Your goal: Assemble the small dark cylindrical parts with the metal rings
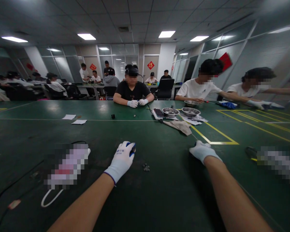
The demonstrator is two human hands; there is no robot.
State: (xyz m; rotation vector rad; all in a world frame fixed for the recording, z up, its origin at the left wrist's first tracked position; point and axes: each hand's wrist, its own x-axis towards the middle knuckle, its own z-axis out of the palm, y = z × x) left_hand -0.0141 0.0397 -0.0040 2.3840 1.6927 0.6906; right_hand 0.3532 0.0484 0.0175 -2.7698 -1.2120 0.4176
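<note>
Forearms: two bare arms run up from the bottom edge at 6 o'clock, each ending in a white knit glove.
Left hand (122, 158): curled into a loose fist on the green mat, pinching a small dark metallic piece (133, 149) at its fingertips; too small to tell its shape or which way it points.
Right hand (202, 150): at 3 o'clock of the left, well apart, palm down on the mat with fingers bent; whether it holds anything cannot be told.
Small nuts (146, 167): a tight cluster of little round grey metal pieces, between the hands, near the left one at its 4 o'clock.
Table (159, 193): dull green matte mat with yellow tape lines.
Steel bowls (170, 112): round, shiny, at 1 o'clock beside a phone (158, 113) and a crumpled tan cloth (180, 125).
Person opposite (132, 91): black shirt, white gloves, at 12 o'clock.
</note>
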